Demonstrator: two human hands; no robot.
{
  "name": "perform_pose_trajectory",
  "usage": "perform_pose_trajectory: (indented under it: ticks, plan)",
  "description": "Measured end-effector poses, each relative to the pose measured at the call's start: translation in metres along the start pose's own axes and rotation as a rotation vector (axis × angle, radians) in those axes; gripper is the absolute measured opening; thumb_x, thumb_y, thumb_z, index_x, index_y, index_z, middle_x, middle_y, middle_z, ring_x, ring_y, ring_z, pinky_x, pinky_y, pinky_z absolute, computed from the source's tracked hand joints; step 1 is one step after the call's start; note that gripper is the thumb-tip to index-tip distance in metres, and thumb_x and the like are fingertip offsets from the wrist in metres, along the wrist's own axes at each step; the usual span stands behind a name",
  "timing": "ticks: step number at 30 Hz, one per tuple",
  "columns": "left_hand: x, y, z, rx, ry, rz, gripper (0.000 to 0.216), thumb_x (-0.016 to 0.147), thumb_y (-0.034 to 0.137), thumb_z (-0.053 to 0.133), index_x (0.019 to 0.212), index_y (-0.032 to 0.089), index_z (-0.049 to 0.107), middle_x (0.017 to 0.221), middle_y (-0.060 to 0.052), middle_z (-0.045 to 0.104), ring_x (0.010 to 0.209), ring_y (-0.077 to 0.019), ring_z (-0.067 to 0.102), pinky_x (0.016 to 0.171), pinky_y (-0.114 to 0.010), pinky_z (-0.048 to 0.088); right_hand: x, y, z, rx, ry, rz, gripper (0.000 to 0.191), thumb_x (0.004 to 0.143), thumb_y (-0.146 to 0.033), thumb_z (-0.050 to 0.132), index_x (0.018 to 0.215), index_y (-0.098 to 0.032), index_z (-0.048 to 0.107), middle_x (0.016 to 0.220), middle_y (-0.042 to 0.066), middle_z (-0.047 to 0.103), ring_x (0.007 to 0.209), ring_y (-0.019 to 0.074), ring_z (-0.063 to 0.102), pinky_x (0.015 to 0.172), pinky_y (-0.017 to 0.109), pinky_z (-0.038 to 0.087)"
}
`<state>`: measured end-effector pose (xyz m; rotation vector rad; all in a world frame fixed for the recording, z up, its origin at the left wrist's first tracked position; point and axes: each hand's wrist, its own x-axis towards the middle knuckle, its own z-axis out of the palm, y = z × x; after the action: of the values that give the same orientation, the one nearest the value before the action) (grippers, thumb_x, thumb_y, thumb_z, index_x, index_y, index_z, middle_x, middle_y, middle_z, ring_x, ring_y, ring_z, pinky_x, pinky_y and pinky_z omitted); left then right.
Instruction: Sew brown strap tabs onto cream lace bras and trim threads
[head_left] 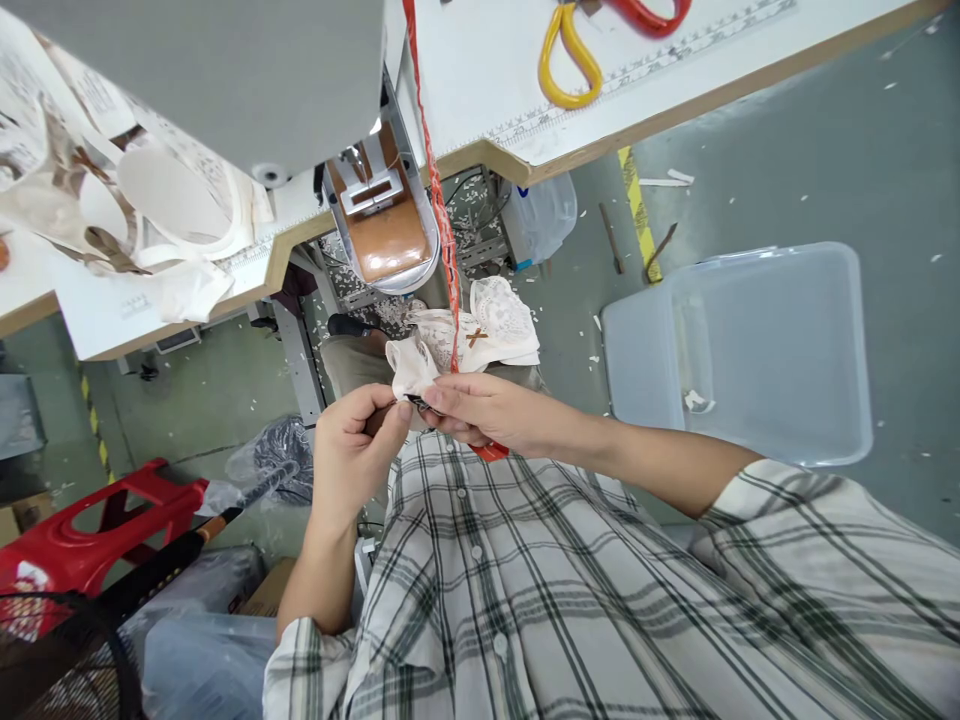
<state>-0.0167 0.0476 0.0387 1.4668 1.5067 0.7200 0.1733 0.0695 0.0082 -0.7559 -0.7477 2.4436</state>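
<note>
While lace meets fingers, it's trimming time, I'd judge

Head view: the lace garment lies over my lap, before the sewing machine. My left grip pinches its pale edge; my right grip closes round a small dark tool, likely snips. Elbows bent, fingertips nearly meeting! Next calls for steady tension and one careful nip.

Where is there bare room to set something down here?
On the right tabletop, between the red cord and the yellow scissor handle; also the floor, dotted with scraps, between that tabletop and the translucent bin. Crowded: the left tabletop, under the garment pile, and the lap, where the left hand and right hand hold pale fabric.
</note>
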Motion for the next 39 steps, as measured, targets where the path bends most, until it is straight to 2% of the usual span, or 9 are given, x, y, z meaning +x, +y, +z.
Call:
perform_pose_trajectory:
  ticks: [5,10,14,17,21,25,31,35,39]
  plan:
    - [0.0,0.001,0.0,0.036,-0.028,-0.005,0.02,0.091,0.034,0.065,0.084,0.017,0.073,0.06,0.002,0.057,0.05,-0.0076,0.037,0.047,-0.02,0.029,0.0,0.003,-0.004,0.077,-0.037,0.073,0.054,0.084,-0.07,0.064,0.081,-0.017,0.053,0.06,-0.01,0.034,0.046,0.0035,0.017,0.04,0.021,0.01]
    - [0.0,-0.005,0.0,-0.043,-0.012,-0.066,0.022,0.088,0.038,0.069,0.083,0.017,0.074,0.059,0.002,0.054,0.051,-0.0088,0.038,0.049,-0.021,0.032,-0.005,0.001,-0.006,-0.024,-0.037,-0.013,0.051,0.093,-0.068,0.053,0.082,-0.018,0.054,0.062,-0.008,0.033,0.047,0.005,0.019,0.042,0.021,0.016]
    - [0.001,-0.009,-0.001,-0.17,0.008,-0.142,0.024,0.087,0.041,0.069,0.087,0.018,0.074,0.066,0.0,0.06,0.058,-0.0117,0.047,0.055,-0.023,0.04,-0.01,0.0,-0.011,-0.459,0.241,-0.411,0.045,0.086,-0.063,0.066,0.099,-0.02,0.059,0.088,0.003,0.056,0.074,0.0139,0.052,0.06,0.026,0.043]
    - [0.003,-0.006,-0.001,-0.227,-0.068,-0.165,0.026,0.088,0.043,0.067,0.093,0.018,0.073,0.07,-0.001,0.061,0.06,-0.0127,0.049,0.059,-0.025,0.042,-0.006,-0.001,-0.017,-0.848,0.336,-0.612,0.035,0.084,-0.046,0.073,0.11,-0.024,0.063,0.117,0.011,0.063,0.109,0.025,0.058,0.085,0.036,0.05]
    - [0.005,0.003,-0.003,0.091,-0.013,-0.119,0.026,0.081,0.033,0.074,0.103,0.02,0.069,0.071,0.003,0.058,0.062,-0.0115,0.049,0.059,-0.022,0.039,0.005,-0.009,-0.02,-1.027,0.298,-0.457,0.027,0.094,-0.045,0.059,0.104,-0.021,0.068,0.099,0.008,0.071,0.093,0.0232,0.063,0.082,0.035,0.046]
    - [0.01,0.009,-0.007,0.269,0.046,0.048,0.01,0.085,0.026,0.069,0.093,0.02,0.07,0.07,0.002,0.058,0.064,-0.0116,0.05,0.062,-0.022,0.039,0.01,-0.024,-0.018,-0.848,0.253,-0.307,0.036,0.094,-0.053,0.059,0.091,-0.018,0.065,0.08,0.002,0.065,0.074,0.0167,0.058,0.07,0.028,0.042]
    - [0.019,0.001,-0.003,-0.488,-0.051,-0.272,0.03,0.089,0.043,0.065,0.074,0.018,0.06,0.063,0.003,0.047,0.05,-0.008,0.037,0.05,-0.023,0.032,-0.001,-0.025,-0.015,-0.792,0.652,-0.501,0.035,0.1,-0.054,0.049,0.115,-0.022,0.051,0.098,0.006,0.067,0.083,0.0193,0.06,0.072,0.031,0.045]
    - [0.019,0.001,0.004,-0.722,-0.017,-0.374,0.032,0.083,0.043,0.074,0.071,0.017,0.06,0.063,0.003,0.049,0.049,-0.0061,0.038,0.048,-0.022,0.033,-0.011,-0.01,0.0,-0.842,0.458,-0.372,0.027,0.104,-0.049,0.039,0.102,-0.024,0.05,0.072,0.0,0.065,0.058,0.0167,0.057,0.067,0.033,0.044]
    - [0.015,0.005,0.008,-0.709,0.037,-0.33,0.027,0.085,0.04,0.074,0.073,0.017,0.064,0.065,0.003,0.055,0.05,-0.0061,0.04,0.05,-0.021,0.038,-0.009,-0.005,0.012,-1.016,0.41,-0.354,0.027,0.104,-0.043,0.04,0.104,-0.021,0.055,0.074,0.003,0.072,0.064,0.0192,0.064,0.07,0.033,0.045]
